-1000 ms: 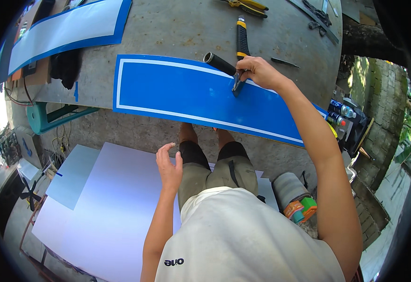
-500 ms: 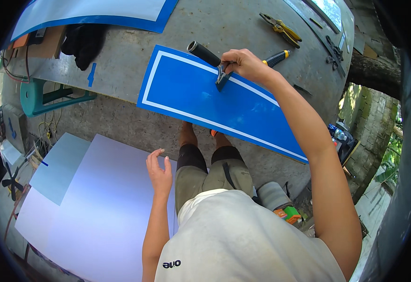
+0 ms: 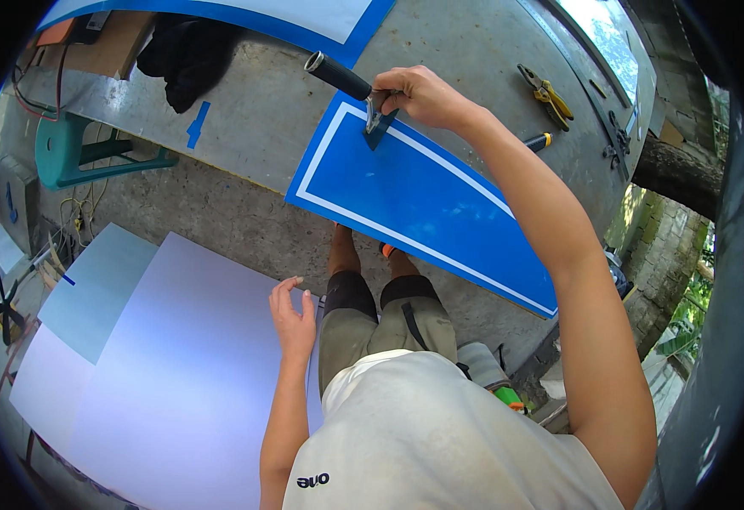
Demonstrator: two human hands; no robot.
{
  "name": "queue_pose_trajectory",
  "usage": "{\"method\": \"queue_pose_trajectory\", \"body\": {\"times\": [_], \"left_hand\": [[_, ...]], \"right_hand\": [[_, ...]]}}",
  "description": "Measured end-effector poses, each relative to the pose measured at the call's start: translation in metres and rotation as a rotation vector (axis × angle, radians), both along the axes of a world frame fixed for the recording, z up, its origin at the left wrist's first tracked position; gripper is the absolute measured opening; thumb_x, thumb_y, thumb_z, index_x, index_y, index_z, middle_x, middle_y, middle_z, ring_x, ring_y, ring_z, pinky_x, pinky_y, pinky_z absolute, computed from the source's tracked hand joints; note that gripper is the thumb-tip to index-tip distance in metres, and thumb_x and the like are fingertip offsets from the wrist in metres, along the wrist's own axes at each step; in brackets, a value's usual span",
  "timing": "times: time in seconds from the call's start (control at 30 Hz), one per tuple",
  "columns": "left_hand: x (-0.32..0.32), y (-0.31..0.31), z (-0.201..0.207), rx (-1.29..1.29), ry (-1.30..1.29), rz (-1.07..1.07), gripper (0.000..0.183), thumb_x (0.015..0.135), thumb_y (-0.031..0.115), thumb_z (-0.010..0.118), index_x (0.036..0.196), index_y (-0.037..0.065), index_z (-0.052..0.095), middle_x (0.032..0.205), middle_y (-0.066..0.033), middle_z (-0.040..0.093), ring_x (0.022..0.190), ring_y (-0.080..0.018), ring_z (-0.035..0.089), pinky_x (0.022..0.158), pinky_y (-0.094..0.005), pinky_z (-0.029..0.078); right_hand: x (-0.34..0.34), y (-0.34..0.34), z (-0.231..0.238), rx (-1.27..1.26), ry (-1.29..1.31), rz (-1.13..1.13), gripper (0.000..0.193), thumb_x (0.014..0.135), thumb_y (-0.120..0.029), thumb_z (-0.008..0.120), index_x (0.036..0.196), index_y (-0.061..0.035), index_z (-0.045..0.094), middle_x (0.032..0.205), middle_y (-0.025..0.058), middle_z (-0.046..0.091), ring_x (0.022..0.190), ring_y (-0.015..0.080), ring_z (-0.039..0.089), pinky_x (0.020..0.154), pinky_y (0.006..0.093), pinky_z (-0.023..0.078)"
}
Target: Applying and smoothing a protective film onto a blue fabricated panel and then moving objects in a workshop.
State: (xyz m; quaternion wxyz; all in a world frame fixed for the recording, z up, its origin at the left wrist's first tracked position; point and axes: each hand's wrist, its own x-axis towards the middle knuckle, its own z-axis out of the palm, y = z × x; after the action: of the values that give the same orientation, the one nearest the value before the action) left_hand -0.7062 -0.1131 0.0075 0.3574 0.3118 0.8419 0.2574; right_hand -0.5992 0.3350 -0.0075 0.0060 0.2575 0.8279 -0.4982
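My right hand grips a squeegee near its metal head, with the fingers closed. The black round handle points up to the left, and the dark blade rests on the far left part of a long blue panel that has a white border line. The panel lies along the near edge of a grey metal table. My left hand hangs in the air below the table edge, fingers apart and nothing in them.
Yellow-handled pliers and a black-and-yellow tool handle lie beyond my right arm. A black cloth and a strip of blue tape are at left. Below stand a green stool and large white sheets.
The squeegee in my right hand has slid left along the panel, nearer its left end. The whole view has shifted a little; my left hand stays about where it was.
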Motion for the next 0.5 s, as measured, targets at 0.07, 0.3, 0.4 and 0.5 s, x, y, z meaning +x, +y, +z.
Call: {"method": "queue_pose_trajectory", "body": {"times": [0.07, 0.3, 0.4, 0.5], "left_hand": [[-0.005, 0.003, 0.0, 0.0, -0.008, 0.01, 0.026, 0.094, 0.005, 0.065, 0.119, 0.0, 0.061, 0.124, -0.0155, 0.063, 0.119, -0.0347, 0.057, 0.105, -0.0436, 0.044], [-0.015, 0.002, -0.005, -0.004, -0.018, 0.018, 0.026, 0.094, 0.007, 0.066, 0.119, 0.0, 0.061, 0.123, -0.0155, 0.064, 0.119, -0.0352, 0.057, 0.105, -0.0437, 0.044], [-0.019, 0.0, -0.006, 0.002, -0.022, 0.034, 0.026, 0.093, 0.007, 0.066, 0.118, 0.0, 0.062, 0.123, -0.0156, 0.064, 0.119, -0.0355, 0.057, 0.105, -0.0437, 0.044], [-0.024, 0.002, -0.005, 0.011, -0.035, 0.063, 0.026, 0.093, 0.007, 0.066, 0.118, 0.0, 0.062, 0.123, -0.0157, 0.064, 0.118, -0.0356, 0.057, 0.105, -0.0438, 0.044]], "right_hand": [[-0.012, 0.002, 0.0, 0.001, -0.006, -0.006, 0.017, 0.085, 0.007, 0.068, 0.101, 0.0027, 0.067, 0.093, 0.0136, 0.073, 0.091, 0.0298, 0.07, 0.086, 0.0395, 0.055], [-0.043, 0.006, 0.009, 0.012, -0.009, -0.008, 0.013, 0.087, 0.008, 0.067, 0.1, 0.0036, 0.067, 0.096, 0.0108, 0.076, 0.093, 0.0244, 0.071, 0.088, 0.0368, 0.054], [-0.044, 0.008, 0.013, -0.076, 0.033, -0.105, 0.013, 0.088, 0.007, 0.068, 0.101, 0.0038, 0.066, 0.095, 0.01, 0.076, 0.095, 0.0207, 0.072, 0.09, 0.0344, 0.054], [-0.024, 0.024, 0.023, -0.003, 0.064, -0.115, 0.019, 0.089, 0.005, 0.068, 0.108, 0.0003, 0.07, 0.095, 0.0095, 0.077, 0.095, 0.0203, 0.072, 0.089, 0.035, 0.054]]}}
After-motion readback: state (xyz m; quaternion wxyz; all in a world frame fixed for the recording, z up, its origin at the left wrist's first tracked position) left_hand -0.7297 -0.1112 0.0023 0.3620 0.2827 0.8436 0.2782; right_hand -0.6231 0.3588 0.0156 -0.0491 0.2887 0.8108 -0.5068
